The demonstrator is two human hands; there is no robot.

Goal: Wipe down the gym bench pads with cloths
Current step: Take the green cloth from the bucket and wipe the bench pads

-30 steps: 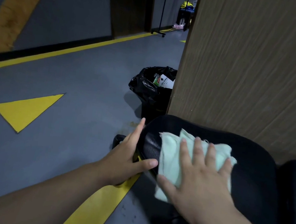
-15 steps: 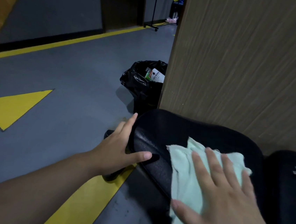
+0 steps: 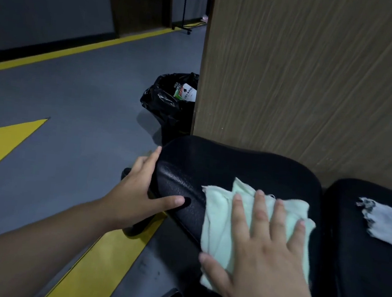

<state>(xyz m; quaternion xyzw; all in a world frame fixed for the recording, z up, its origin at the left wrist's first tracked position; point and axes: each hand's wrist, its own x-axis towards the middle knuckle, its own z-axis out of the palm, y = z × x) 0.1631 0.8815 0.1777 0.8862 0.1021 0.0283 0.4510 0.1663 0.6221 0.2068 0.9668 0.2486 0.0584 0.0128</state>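
Far left: yellow triangle painted on grey floor. A yellow stripe runs along the floor below the left forearm.

Left hand sits at the left end of the black bench pad. Its fingers lie straight against the pad's end face. The thumb is stretched out across the front edge, tip touching the vinyl. It braces the pad and nothing is curled round it.

Behind the pad's left end is a bin lined with a black bag, with packaging showing at its mouth. The print is too small to read.

Pale green cloth is draped over the pad's near edge, toward its right half, and hangs a little below the edge. Right hand lies flat on top of it, fingers spread and straight, palm pressing the cloth to the pad. The cloth is pressed, not pinched.

Wood-grain panel rises directly behind the pad.

Far right: second black pad, set just beside the first with a narrow gap between. A grey-white cloth lies on its top, frayed at the left edge and possibly dirty there; the light is dim.
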